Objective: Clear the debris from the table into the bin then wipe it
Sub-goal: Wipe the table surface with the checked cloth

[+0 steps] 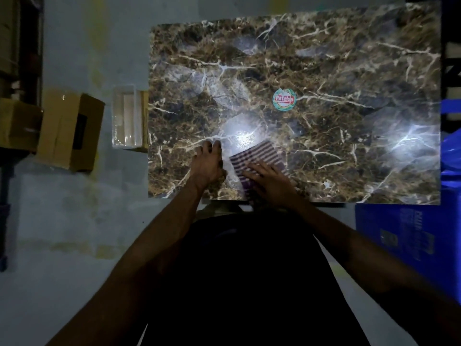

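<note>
From your head camera: your right grip (270,179) lies flat with straight fingers pressing the striped cloth (257,158) onto the marble tabletop (349,71), close to its near edge, left of the middle. Your left grip (208,163) rests on the tabletop just beside the cloth, fingers bent, holding nothing. A round sticker (285,99) sits mid-tabletop; a clear bin (124,121) stands off the left edge.

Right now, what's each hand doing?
Left hand: open, fingers resting on the brown marble-patterned table.
Right hand: open, pressing flat on the purple-and-white striped cloth.
</note>
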`<state>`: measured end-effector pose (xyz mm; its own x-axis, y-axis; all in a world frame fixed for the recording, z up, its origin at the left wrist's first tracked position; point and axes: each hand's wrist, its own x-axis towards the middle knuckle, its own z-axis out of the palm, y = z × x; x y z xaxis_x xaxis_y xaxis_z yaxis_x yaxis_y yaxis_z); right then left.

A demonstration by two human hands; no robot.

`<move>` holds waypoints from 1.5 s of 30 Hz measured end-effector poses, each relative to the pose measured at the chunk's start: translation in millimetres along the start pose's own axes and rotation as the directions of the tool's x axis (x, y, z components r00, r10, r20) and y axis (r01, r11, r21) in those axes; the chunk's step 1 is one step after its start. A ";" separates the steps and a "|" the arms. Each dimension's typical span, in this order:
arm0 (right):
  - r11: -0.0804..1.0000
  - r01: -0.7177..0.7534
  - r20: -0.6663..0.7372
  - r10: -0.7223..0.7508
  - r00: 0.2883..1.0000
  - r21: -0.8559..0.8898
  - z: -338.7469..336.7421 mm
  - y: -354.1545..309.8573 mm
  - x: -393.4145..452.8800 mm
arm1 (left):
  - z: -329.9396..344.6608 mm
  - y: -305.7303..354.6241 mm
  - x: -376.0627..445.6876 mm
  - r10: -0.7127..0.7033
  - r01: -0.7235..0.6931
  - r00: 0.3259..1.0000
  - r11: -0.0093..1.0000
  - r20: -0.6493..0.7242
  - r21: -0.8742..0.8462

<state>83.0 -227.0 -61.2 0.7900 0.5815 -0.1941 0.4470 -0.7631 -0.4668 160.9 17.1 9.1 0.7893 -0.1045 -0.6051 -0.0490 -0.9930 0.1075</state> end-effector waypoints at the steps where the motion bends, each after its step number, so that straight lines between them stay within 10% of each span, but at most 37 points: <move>1: 0.999 -0.046 -0.042 0.047 0.998 0.019 -3.2 5.8 -9.5 | -0.9 -2.2 0.3 0.010 -0.010 1.000 1.000 -0.001 -0.003; 8: 0.876 -0.465 -0.187 0.481 0.856 0.127 -25.8 -1.3 54.1 | 2.7 -28.2 9.6 0.161 -0.160 0.986 0.987 -0.039 0.013; 17: 0.944 -0.326 -0.084 0.329 0.940 0.053 4.7 -68.2 57.5 | 2.0 -75.3 28.2 0.329 -0.331 0.941 0.944 -0.082 -0.011; 26: 0.721 -0.684 -0.165 0.693 0.702 0.113 -24.2 -34.7 84.7 | 3.9 -81.3 30.6 0.367 -0.367 0.929 0.930 -0.051 0.008; 34: 0.940 -0.340 -0.076 0.341 0.937 0.028 -8.2 -73.3 68.2 | 3.4 -77.0 27.6 0.337 -0.338 0.939 0.941 -0.064 0.005; 45: 0.872 -0.487 -0.133 0.488 0.863 0.038 -48.7 -10.3 127.8 | -4.3 -53.7 22.8 0.217 -0.223 0.973 0.972 -0.077 -0.078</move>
<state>199.7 -158.6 -39.2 0.9555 0.0919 -0.2804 -0.0112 -0.9383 -0.3455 184.2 68.3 -7.2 0.8047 -0.3132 -0.5043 -0.1763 -0.9373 0.3008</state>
